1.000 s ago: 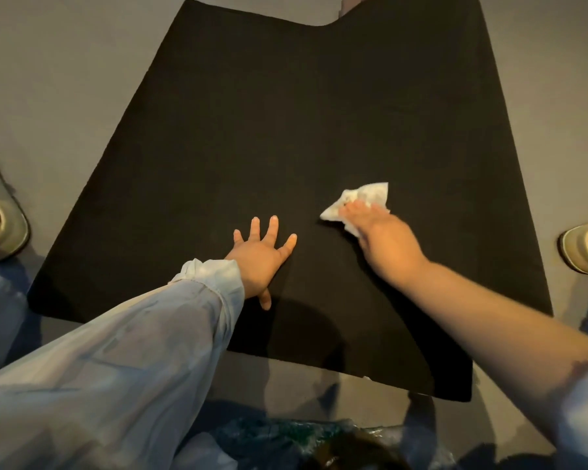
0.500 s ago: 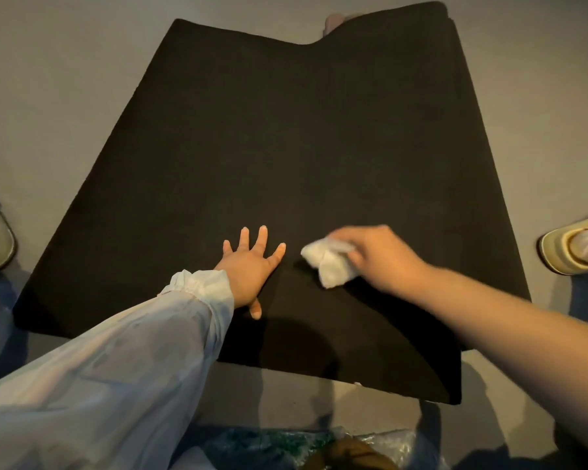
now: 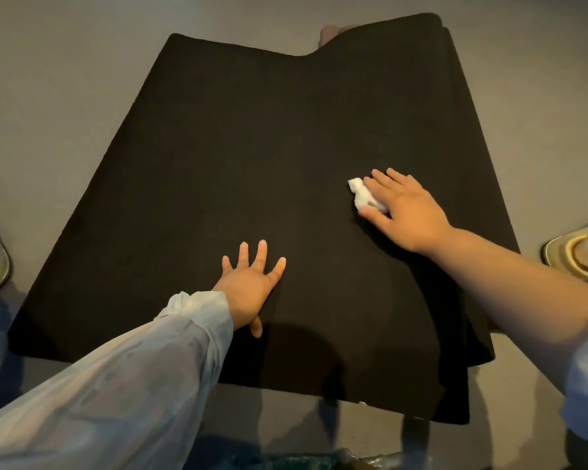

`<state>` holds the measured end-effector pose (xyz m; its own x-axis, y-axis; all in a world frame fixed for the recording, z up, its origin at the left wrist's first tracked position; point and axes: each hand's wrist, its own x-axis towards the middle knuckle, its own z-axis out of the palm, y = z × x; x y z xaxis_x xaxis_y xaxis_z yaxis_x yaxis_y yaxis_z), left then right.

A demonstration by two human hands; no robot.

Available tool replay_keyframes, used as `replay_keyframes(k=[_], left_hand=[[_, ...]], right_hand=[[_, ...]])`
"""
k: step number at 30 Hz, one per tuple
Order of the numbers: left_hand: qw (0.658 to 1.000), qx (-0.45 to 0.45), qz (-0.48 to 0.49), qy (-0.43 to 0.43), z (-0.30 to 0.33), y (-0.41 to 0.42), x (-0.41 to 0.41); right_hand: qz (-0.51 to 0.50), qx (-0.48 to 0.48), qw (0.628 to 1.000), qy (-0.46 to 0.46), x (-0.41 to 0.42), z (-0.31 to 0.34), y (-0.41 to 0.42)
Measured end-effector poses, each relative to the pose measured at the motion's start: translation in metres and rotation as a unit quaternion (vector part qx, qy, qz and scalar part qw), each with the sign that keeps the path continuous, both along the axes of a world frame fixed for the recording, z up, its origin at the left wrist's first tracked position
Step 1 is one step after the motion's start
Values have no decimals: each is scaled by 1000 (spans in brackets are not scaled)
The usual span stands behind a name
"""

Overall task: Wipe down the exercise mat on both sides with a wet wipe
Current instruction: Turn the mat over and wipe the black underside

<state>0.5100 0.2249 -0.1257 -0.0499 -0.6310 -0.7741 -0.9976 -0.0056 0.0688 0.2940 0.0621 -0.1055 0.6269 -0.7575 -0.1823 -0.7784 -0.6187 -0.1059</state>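
while the black exercise mat [image 3: 286, 164] is spread flat on the grey floor [image 3: 48, 96], with its long axis running from near to far, it is pinned close to its near edge by the left hand [image 3: 252, 286], whose fingers are straight and fanned apart, palm down on the surface. the wet wipe [image 3: 365, 195] is bunched into a small white wad and is pressed to the mat under the right hand [image 3: 404, 212]; the fingers there are laid nearly straight over it, and the thumb is tucked against its near side, so it is held down more than pinched. the wad pokes out on the left of those fingers, towards the mat's middle, and lies right of centre in the near half. since the wipe is already under the right hand, and the left is only bracing, the next stroke is judged to belong to the right hand. a great deal of mat stretches away beyond the wipe along the long axis, and the underside is judged not yet done. a shoe [image 3: 577, 249] is seen just off the right edge.
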Motion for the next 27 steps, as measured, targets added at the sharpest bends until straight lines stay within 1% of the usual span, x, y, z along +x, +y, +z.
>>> replay_keyframes(k=[2,3,6,8,9,12,14,16,18,22,25,27], left_hand=[[1000,5,2,0,-2,-1,0],[1000,7,3,0,-3,-1,0],[1000,7,4,-1,-5,-2,1],[1000,5,5,1,-5,-1,1],[1000,5,6,4,-4,-1,1],[1000,5,7,7,-4,-1,2],[1000,4,5,5,-4,-1,2],[1000,4,5,4,-5,-2,2],[1000,8,5,4,-5,-3,3],[1000,-1,5,4,-8,-3,3],[1000,-18,7,-8,-10,0,2],[1000,-24,9,-8,-10,1,0]], right_hand=[[36,9,997,61,-5,-2,0],[52,5,996,69,-6,-2,-1],[56,-39,998,-10,1,2,-13],[13,-73,996,-54,12,3,-21],[-9,-74,995,-63,18,1,-21],[-67,-5,996,-54,32,-14,-10],[-86,26,993,-74,32,-20,4],[-56,51,994,-78,28,-21,21],[6,76,995,-57,24,-25,48],[108,119,982,-98,18,-35,123],[162,168,969,-79,6,-41,172],[177,195,962,-65,-1,-45,203]])
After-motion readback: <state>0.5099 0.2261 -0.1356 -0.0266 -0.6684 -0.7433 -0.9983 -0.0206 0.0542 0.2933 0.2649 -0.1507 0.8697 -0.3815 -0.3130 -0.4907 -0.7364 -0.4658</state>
